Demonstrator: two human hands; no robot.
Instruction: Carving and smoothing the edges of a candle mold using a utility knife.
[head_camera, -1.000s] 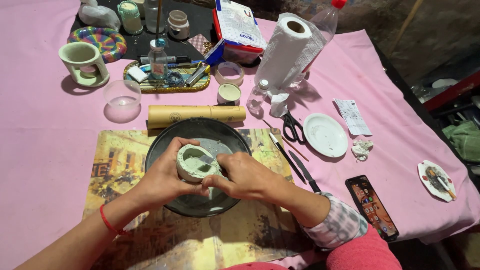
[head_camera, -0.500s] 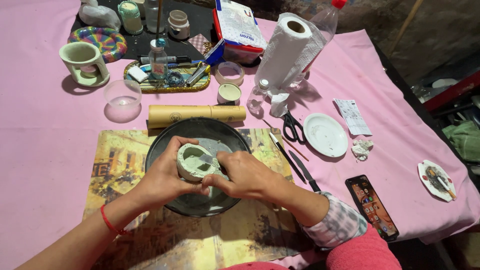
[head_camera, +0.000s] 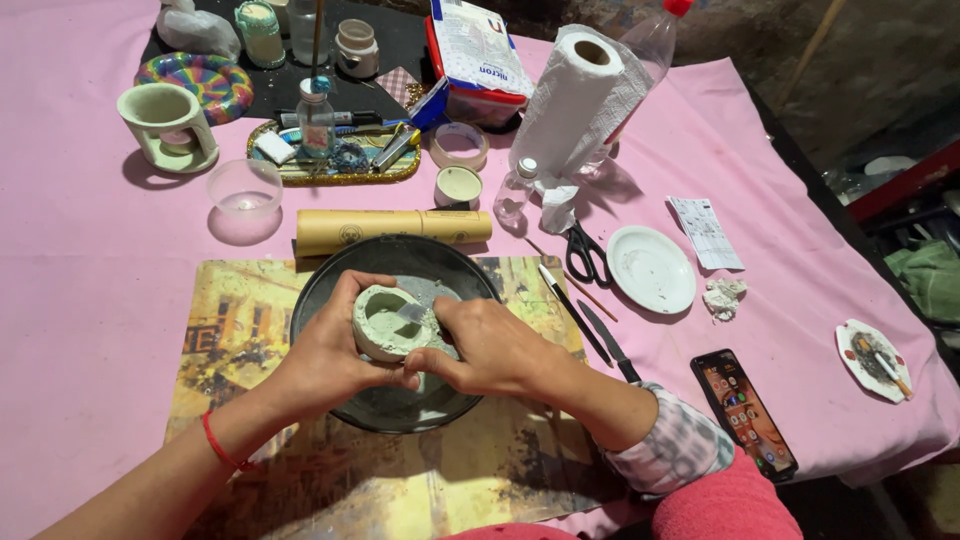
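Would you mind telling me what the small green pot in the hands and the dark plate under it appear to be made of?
The small green pot looks like clay or plaster: matte, chalky, thick-walled. The dark plate seems to be glazed ceramic or metal, judging by its smooth, dully gleaming rim; which one is unclear.

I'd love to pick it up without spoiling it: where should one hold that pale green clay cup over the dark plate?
Probably by the outer wall of the pale green clay cup, coming from its left side, as the left hand does now. The rounded wall fits a cupped palm, and the open hollow stays free for the right hand and its small tool.
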